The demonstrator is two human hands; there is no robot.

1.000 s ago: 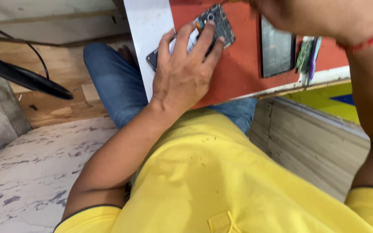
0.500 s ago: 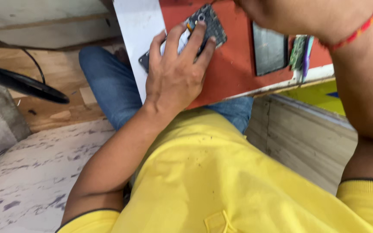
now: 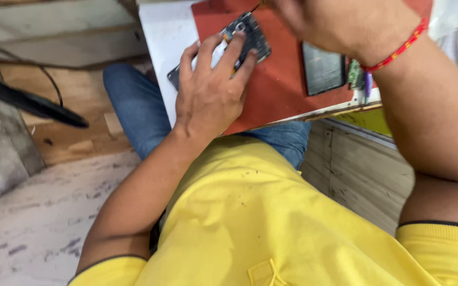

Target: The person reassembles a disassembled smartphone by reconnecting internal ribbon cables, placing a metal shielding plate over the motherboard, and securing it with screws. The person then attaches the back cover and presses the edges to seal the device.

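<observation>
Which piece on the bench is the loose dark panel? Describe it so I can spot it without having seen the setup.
Start at the red mat on the white bench. The left hand pins an opened phone at the mat's upper left; look right of it, under the right hand. There lies the dark panel: flat, rectangular, plain glossy black, untouched, unlike the small green circuit board beside it.

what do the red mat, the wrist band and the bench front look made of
Red mat: probably rubber or silicone, by its flat matte surface. Wrist band: red thread or small beads, too fine to tell. Bench front: bare wood, its grain showing, unpainted. Left hand holds an opened phone on the mat.
</observation>
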